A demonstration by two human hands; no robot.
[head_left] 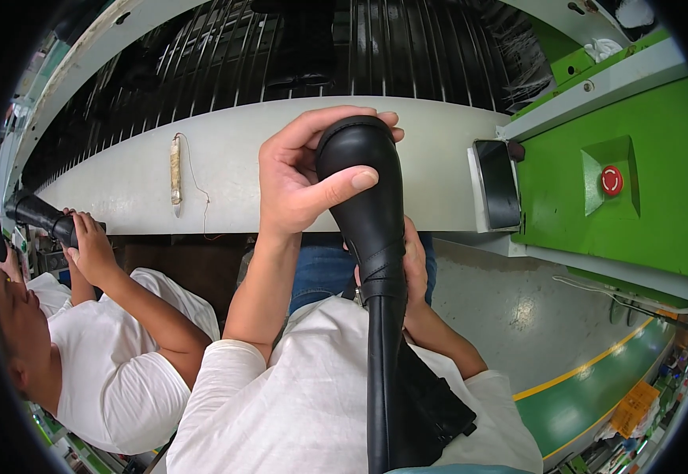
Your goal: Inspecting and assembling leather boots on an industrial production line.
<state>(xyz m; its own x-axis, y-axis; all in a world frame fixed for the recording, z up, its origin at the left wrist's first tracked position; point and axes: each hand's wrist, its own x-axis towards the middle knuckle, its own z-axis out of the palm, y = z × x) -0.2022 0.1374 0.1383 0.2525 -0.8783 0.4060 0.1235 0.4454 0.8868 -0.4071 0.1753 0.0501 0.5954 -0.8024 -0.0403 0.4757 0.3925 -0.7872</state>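
A tall black leather boot (363, 186) is held up in front of my chest, its toe pointing away from me and its shaft hanging down toward my lap. My left hand (304, 178) wraps the toe end, with the thumb across the upper and the fingertips showing at the far rim. On the right side, my right hand (415, 265) grips the boot around the ankle from behind. Most of its fingers are hidden by the leather. Straps or folds cross the ankle, and a loose black flap (435, 403) hangs beside the shaft.
A white table (229, 174) carries a knife with a wrapped handle (175, 170) and a phone (496, 186). Dark metal rods (225, 51) lie beyond. A green machine panel (557, 189) has a red stop button (612, 180). At left, a co-worker handles another black boot (43, 217).
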